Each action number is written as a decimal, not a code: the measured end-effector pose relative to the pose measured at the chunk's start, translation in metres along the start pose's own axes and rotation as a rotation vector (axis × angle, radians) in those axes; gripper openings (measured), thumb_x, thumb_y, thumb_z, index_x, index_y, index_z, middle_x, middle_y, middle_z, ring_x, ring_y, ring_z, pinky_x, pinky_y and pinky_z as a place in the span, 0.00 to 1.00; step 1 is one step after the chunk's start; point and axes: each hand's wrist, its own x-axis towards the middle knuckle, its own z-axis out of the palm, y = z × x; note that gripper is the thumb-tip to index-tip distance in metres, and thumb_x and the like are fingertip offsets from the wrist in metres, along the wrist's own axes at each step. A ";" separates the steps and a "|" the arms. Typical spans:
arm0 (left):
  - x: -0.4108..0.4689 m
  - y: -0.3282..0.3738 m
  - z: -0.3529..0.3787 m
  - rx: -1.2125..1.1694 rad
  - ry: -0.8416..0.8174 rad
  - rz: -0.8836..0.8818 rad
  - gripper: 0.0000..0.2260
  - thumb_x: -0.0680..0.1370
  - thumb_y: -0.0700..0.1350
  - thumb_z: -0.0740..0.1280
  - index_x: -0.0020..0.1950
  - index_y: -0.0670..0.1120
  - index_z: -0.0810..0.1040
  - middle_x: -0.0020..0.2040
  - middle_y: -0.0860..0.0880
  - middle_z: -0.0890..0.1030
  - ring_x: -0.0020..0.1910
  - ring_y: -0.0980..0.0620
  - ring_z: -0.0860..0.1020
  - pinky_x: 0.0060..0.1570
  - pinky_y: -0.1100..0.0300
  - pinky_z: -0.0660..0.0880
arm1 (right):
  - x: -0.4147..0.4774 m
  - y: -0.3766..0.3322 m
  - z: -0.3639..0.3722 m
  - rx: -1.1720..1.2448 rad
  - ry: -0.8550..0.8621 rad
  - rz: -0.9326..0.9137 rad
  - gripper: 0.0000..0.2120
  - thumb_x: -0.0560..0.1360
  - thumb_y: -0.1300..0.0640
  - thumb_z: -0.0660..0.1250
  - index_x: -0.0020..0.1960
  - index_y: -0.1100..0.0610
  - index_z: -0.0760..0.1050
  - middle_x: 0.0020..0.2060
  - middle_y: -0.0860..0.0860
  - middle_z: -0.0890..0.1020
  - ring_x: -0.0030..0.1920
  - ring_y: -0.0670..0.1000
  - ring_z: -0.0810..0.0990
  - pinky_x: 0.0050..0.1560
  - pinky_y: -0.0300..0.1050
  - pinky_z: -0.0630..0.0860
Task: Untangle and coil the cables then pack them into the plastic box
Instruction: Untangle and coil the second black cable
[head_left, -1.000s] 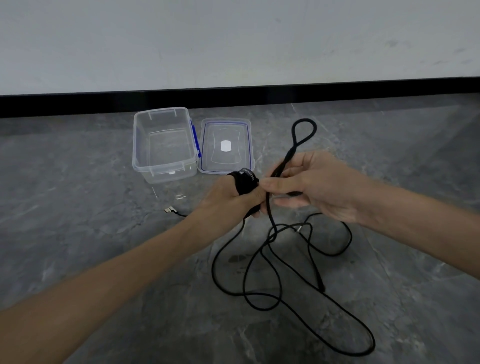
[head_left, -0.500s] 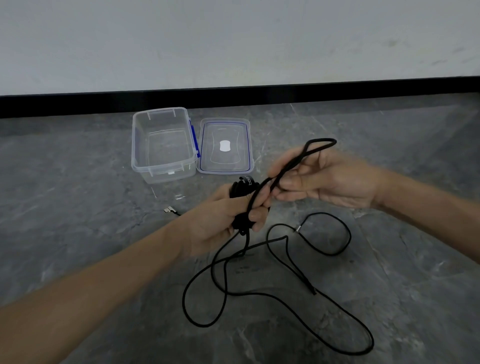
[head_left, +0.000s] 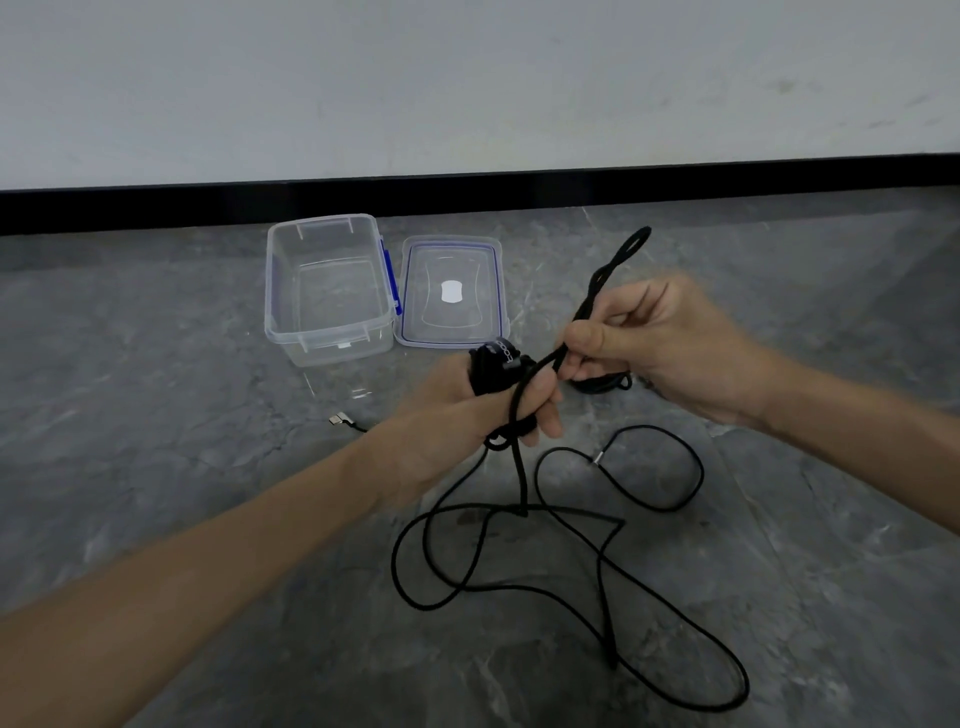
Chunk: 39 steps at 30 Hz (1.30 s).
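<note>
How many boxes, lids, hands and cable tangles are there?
Boxes: 1, the plastic box
Lids: 1, the lid
Hands: 2, the left hand and right hand
Cable tangles: 1, the black cable tangle
Total: 5

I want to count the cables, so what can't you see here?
Head view: the left hand covers most of the cable bundle.
Head view: the small connector is too tiny to identify; the left forearm hides its cable.
Head view: the right hand hides where its cable loop continues.
</note>
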 end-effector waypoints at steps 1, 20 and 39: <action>0.000 -0.001 -0.001 0.023 -0.009 -0.008 0.08 0.77 0.48 0.65 0.44 0.45 0.79 0.37 0.52 0.82 0.37 0.54 0.77 0.43 0.64 0.74 | -0.001 0.000 0.001 -0.014 -0.002 -0.003 0.08 0.64 0.54 0.73 0.33 0.59 0.82 0.32 0.56 0.83 0.34 0.48 0.83 0.38 0.37 0.80; 0.007 -0.005 -0.017 -0.048 0.306 -0.078 0.09 0.80 0.41 0.63 0.45 0.46 0.82 0.44 0.51 0.85 0.41 0.54 0.78 0.53 0.60 0.75 | -0.007 -0.007 0.007 -0.236 -0.090 0.154 0.21 0.74 0.58 0.69 0.33 0.74 0.69 0.24 0.55 0.76 0.25 0.47 0.74 0.32 0.41 0.70; 0.013 -0.008 -0.016 0.278 0.415 -0.052 0.06 0.74 0.42 0.73 0.50 0.42 0.83 0.42 0.48 0.85 0.42 0.55 0.82 0.45 0.66 0.78 | -0.010 -0.007 0.013 -0.052 -0.202 0.319 0.18 0.72 0.51 0.65 0.51 0.66 0.77 0.46 0.55 0.84 0.53 0.50 0.82 0.61 0.45 0.75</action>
